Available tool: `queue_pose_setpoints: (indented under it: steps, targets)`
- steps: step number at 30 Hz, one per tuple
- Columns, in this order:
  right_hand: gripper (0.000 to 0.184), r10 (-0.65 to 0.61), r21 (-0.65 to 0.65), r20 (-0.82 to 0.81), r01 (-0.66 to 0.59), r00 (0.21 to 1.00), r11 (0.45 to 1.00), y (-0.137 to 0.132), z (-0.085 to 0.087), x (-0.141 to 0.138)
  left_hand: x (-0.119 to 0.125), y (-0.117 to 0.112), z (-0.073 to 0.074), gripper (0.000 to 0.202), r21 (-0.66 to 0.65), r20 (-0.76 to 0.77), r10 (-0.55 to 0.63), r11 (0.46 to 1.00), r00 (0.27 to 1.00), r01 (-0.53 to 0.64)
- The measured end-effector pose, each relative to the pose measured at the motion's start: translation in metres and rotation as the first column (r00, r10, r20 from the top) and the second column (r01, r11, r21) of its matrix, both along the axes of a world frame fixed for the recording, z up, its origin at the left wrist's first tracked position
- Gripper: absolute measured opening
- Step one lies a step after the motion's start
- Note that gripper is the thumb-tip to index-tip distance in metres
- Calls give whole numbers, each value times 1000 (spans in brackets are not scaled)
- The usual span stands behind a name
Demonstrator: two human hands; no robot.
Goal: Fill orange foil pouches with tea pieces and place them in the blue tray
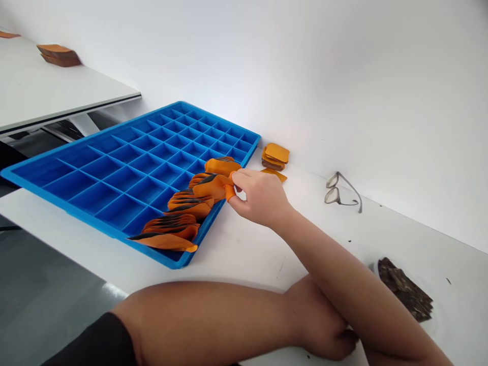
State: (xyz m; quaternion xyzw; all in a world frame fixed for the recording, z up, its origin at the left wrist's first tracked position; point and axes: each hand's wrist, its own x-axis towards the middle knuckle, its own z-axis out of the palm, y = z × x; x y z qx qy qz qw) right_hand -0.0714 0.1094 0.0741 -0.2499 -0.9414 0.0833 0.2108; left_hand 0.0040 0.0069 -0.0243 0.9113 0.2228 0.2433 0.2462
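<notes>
My right hand (261,198), with orange rubbery finger covers (230,192) on it, pinches a soft, flat orange packet (209,188) at the right edge of the blue plastic compartment tray (142,192). My left hand (324,328) is curled under my right forearm (343,264); I can't tell what it holds. Stacked orange pads (275,154) and grey-framed glasses (332,195) lie beyond, dark brown strips (404,290) to the right. The packet looks creased. Open white bench (244,249) separates tray and glasses.
</notes>
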Motion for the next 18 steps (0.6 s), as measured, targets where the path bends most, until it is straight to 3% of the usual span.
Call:
queue_pose_setpoints:
  steps: [3,10,18]
  targets:
    - [20,-26,-43,-46,24,999,999,-1,-4,2,-1,0,0,37,15,11,-8,1000,1000,8]
    - [28,85,-194,-70,-97,994,976,0,-3,11,-4,0,7,35,47,-1,-16,999,1000,16]
    - [42,158,-421,-198,-230,967,877,0,-9,-5,-2,0,3,39,7,42,-17,1000,999,17]
